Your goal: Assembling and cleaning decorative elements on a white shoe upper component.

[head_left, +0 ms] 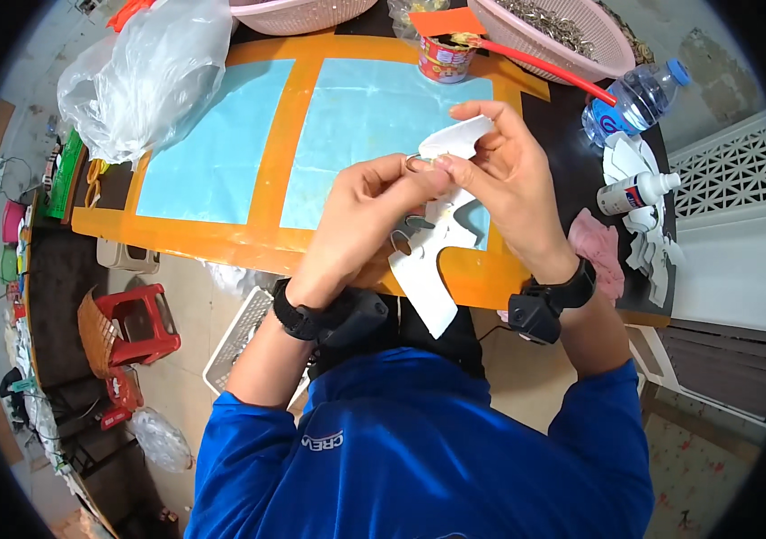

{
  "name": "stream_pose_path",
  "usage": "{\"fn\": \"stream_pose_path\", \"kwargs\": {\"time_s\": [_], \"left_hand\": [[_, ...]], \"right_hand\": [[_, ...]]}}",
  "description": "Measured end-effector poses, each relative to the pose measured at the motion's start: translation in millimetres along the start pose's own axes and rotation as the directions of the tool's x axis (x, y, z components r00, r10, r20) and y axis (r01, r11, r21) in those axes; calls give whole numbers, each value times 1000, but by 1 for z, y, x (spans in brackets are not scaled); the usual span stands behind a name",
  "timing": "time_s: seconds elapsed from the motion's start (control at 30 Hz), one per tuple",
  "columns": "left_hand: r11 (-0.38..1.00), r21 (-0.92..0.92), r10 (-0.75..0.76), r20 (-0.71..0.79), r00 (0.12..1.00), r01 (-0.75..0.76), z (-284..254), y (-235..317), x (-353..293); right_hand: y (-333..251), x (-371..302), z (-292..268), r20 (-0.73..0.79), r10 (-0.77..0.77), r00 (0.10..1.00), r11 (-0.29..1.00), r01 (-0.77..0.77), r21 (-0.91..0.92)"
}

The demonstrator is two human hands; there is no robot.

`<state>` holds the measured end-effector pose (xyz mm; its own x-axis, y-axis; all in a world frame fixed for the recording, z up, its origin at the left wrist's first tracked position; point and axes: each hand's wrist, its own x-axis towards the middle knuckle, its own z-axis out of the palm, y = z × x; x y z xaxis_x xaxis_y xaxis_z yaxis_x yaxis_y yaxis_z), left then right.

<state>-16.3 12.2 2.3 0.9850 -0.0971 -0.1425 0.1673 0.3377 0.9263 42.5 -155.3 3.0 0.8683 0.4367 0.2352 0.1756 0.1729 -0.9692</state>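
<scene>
Blue sleeves closest up. Left hand pinches a small metal ring, right hand grips the white cutout, held above the orange surface. That ring could slip, or the thin cutout tear.

Two hands: left hand, right hand. One white cut-out piece between them, one small metal ring. Two pink baskets. One plastic water bottle, one glue bottle, one cup, one clear bag, one red stool.
</scene>
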Motion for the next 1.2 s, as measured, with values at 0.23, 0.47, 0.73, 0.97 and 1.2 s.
{"fn": "stream_pose_path", "kwargs": {"time_s": [0.23,0.47,0.73,0.97,1.2], "left_hand": [[982,179,-64,-9,998,65,0,-1,1],[1000,12,-24,68,997,23,2,-3,0],[995,-68,-56,260,964,77,-20,-9,6],[995,27,-97,266,959,93,-15,2,1],[986,118,-137,156,978,119,-24,-7,7]], "right_hand": [[-8,-2,-3,0,102,995,982,-101,161],[-11,0,-10,44,262,964,910,-262,322],[-10,1,-12,52,245,968,889,-246,387],[-1,3,-13,26,190,982,954,-190,232],[8,8,-11,-51,173,984,978,-166,128]]}}
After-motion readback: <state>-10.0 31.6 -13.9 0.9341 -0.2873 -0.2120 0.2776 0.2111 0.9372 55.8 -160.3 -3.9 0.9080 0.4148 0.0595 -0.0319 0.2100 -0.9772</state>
